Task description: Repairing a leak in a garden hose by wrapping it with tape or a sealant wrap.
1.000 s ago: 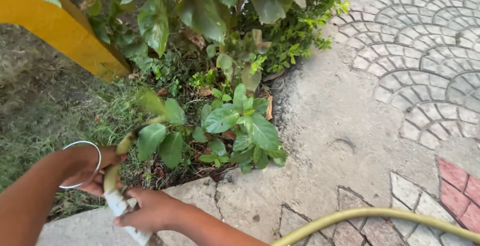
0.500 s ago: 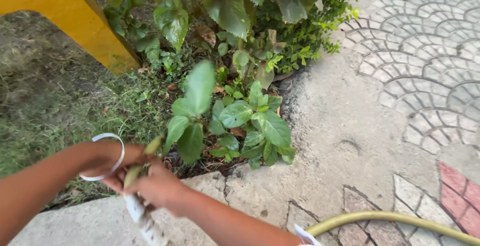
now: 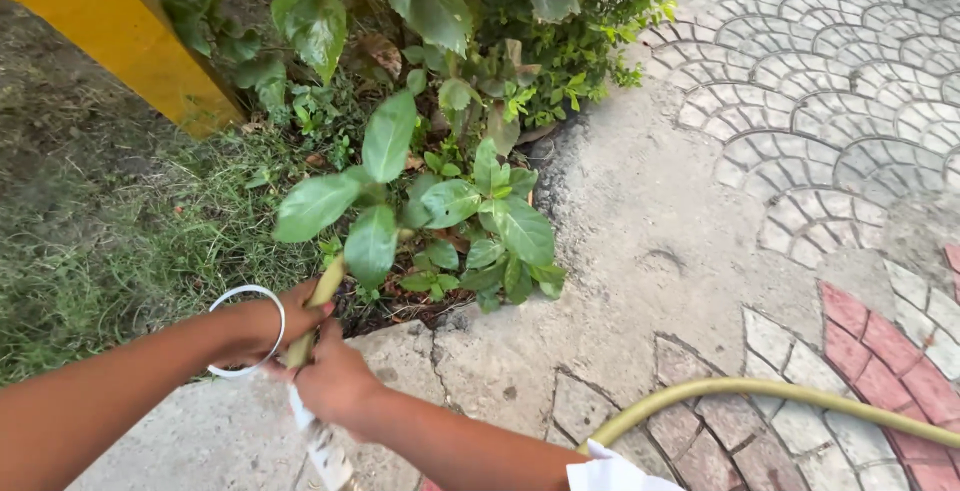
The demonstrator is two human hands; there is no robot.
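My left hand (image 3: 292, 323) and my right hand (image 3: 335, 381) both grip a thick green plant stem (image 3: 318, 306) low in the head view. The stem rises from my hands and carries broad green leaves (image 3: 372, 191). A white strip (image 3: 322, 446), wrapped around the stem's lower end, hangs below my right hand. A thin white bangle (image 3: 245, 336) circles my left wrist. The hands touch each other around the stem.
Leafy shrubs (image 3: 480, 41) and small plants (image 3: 490, 241) grow in a soil bed beside grass (image 3: 110, 251). A yellow post (image 3: 120, 41) slants at upper left. A yellowish hose (image 3: 760, 396) curves across patterned paving (image 3: 830, 101) at right.
The stem with its leaves has risen and swung right, further up in the view. Both hands have shifted right and up with it.
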